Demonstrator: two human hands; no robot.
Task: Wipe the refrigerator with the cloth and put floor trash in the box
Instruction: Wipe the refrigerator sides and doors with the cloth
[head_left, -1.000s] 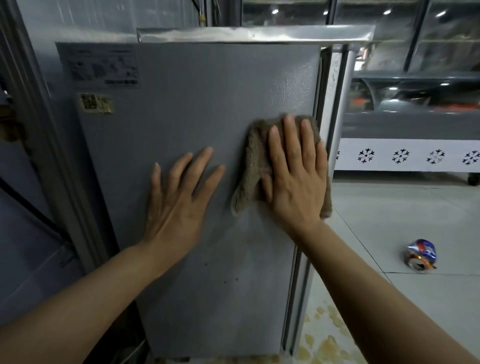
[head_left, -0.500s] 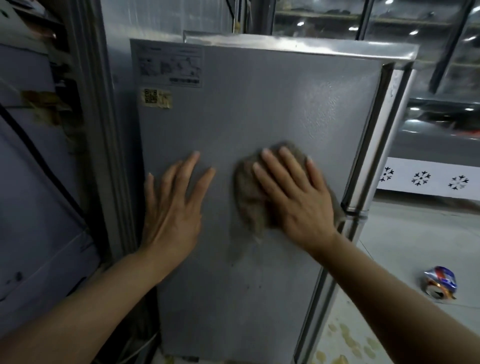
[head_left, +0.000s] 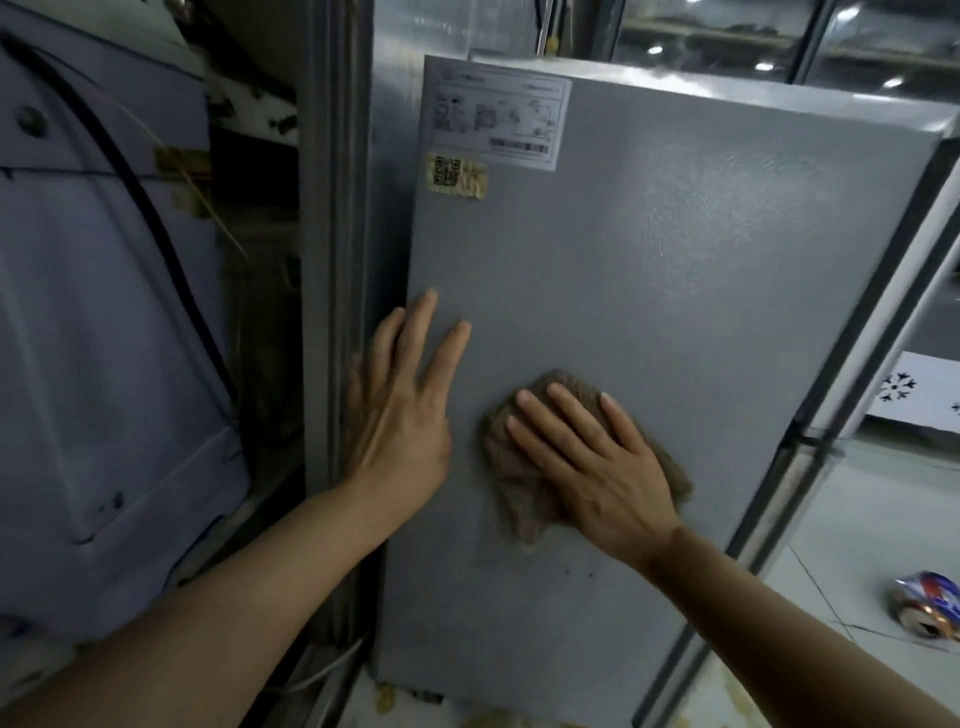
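Note:
The grey side panel of the refrigerator (head_left: 675, 291) fills the middle of the view, with a white label and a yellow QR sticker near its top left. My right hand (head_left: 597, 467) lies flat with straight fingers on a brown cloth (head_left: 519, 499), pressing it against the panel's lower middle. Flat on the panel near its left edge rests my left hand (head_left: 400, 410), fingers spread, holding nothing. A crushed drink can (head_left: 930, 605) lies on the tiled floor at the right edge. No box is in view.
A pale grey appliance (head_left: 104, 338) with a black cable (head_left: 156, 223) stands at the left, past a dark gap. The refrigerator's front door edge (head_left: 852, 395) runs down the right. Yellowish stains mark the floor (head_left: 893, 499) by the refrigerator's base.
My right hand has slid the cloth leftward and down across the panel. The view has turned left, so the refrigerator sits further right. My left hand stays flat near the left edge.

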